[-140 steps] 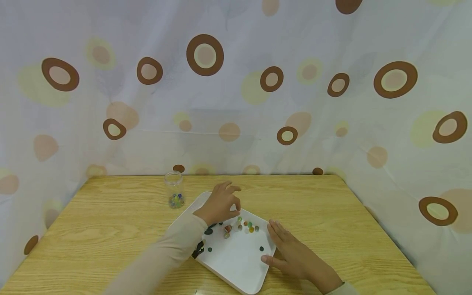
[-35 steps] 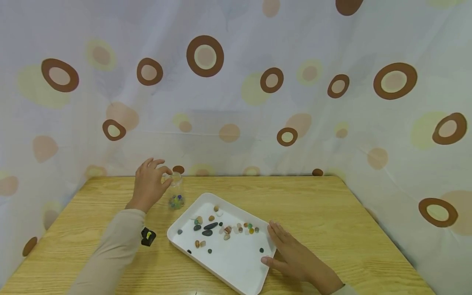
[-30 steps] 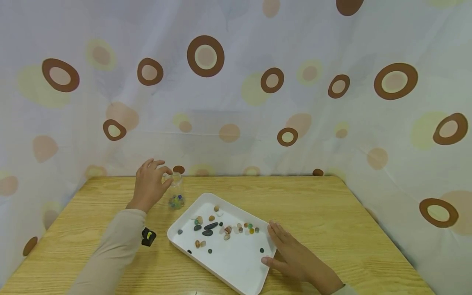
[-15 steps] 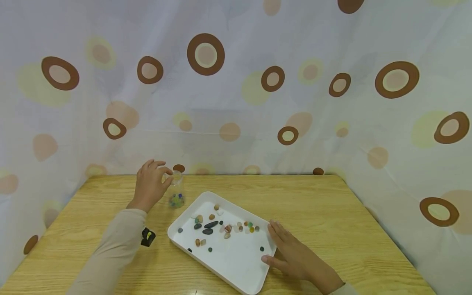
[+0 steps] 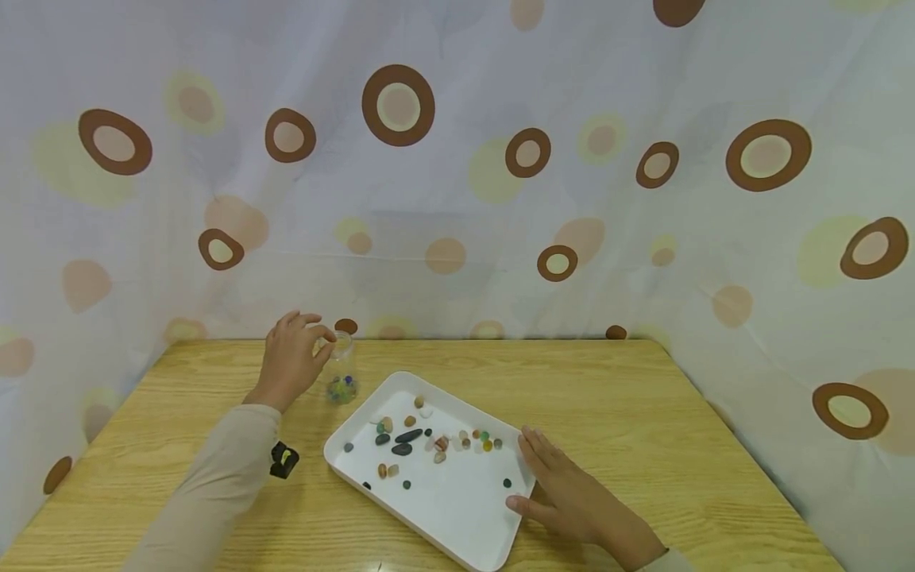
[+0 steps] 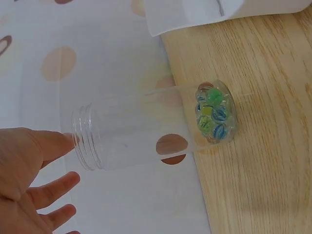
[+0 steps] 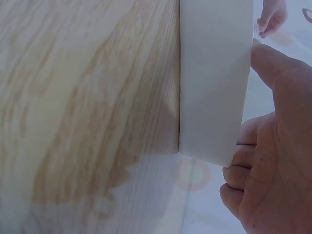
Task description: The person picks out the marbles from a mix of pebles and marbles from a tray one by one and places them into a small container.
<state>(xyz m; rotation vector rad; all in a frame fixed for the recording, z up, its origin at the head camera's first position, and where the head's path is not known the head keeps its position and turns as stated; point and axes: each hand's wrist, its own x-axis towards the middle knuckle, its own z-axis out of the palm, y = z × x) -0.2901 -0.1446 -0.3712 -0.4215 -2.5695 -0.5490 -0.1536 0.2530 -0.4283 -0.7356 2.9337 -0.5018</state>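
Note:
My left hand (image 5: 291,357) is at the mouth of a clear jar (image 5: 341,365), thumb and forefinger tips right at its rim and the other fingers spread loosely. Seen from the left wrist, the jar (image 6: 131,129) has a threaded neck, and nothing shows held by the hand. Green, yellow and blue glass marbles (image 6: 213,114) lie at its bottom. My right hand (image 5: 572,496) rests against the right end of a white tray (image 5: 472,528), fingers straight along the rim and thumb over the edge. Smooth dark stones (image 5: 403,450) and small coloured pebbles (image 5: 488,446) lie scattered in the tray.
A light wooden table (image 5: 608,389) carries the tray and jar, with the jar behind the tray's left corner. A white curtain (image 5: 457,183) with brown ring patterns hangs behind and beside the table. A black device (image 5: 284,460) shows beside the left sleeve.
Since the oldest frame, my left hand has moved from above the tray leftward to the jar's mouth. Over the last second it has hardly moved. My right hand stays at the tray.

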